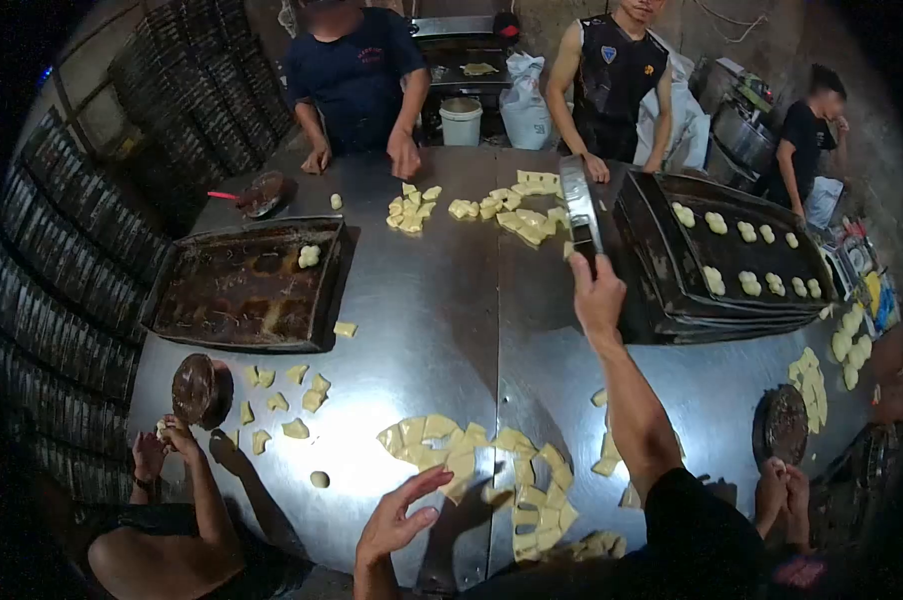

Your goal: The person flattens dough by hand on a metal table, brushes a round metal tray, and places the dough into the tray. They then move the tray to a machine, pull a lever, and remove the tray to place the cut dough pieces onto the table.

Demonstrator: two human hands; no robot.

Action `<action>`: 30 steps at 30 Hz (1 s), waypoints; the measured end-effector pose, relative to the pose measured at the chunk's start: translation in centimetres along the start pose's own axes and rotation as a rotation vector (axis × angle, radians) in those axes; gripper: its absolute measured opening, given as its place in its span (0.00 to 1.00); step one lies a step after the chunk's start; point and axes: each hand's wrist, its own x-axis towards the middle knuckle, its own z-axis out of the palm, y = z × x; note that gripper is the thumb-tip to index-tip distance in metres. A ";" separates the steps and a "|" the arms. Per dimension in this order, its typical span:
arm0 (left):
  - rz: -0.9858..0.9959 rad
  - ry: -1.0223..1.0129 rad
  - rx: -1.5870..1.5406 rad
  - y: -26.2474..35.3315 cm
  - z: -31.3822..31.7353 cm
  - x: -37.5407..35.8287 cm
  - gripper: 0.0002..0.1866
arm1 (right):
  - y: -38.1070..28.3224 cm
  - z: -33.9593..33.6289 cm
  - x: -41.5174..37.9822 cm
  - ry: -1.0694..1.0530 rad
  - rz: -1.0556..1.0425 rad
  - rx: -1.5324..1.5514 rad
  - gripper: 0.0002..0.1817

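My right hand (pixel 599 298) is stretched far across the metal table and is closed on the handle of a wide metal scraper (pixel 580 205). The blade stands beside flat pieces of yellow dough (pixel 527 224) near the far edge. My left hand (pixel 402 515) is open, palm turned inward, and holds nothing. It hovers at the near edge, beside a spread of cut dough pieces (pixel 442 440). More cut dough (pixel 544 510) lies between my two arms, and some pieces are partly hidden behind my right forearm.
A dark tray (pixel 247 285) is at the left; stacked trays (pixel 732 200) with shaped dough are at the right. Round dark bowls (pixel 194 388) (pixel 784 425) sit near co-workers' hands at both sides. Two people stand across the metal table (pixel 412 330); another is farther right.
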 end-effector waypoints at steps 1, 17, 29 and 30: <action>-0.001 0.034 -0.017 -0.5 0.4 -1.2 0.38 | -1.4 -2.7 -1.0 0.046 0.052 0.089 0.18; 0.085 0.443 0.886 -1.3 10.4 8.2 0.32 | -16.5 -19.5 -17.4 -0.337 0.463 0.993 0.19; 0.456 0.839 -0.010 -7.7 11.5 3.4 0.09 | -16.5 -22.8 -20.8 -0.411 0.435 1.153 0.15; 0.449 0.762 -0.042 -8.2 10.4 1.5 0.09 | -16.4 -23.2 -20.8 -0.457 0.405 1.229 0.15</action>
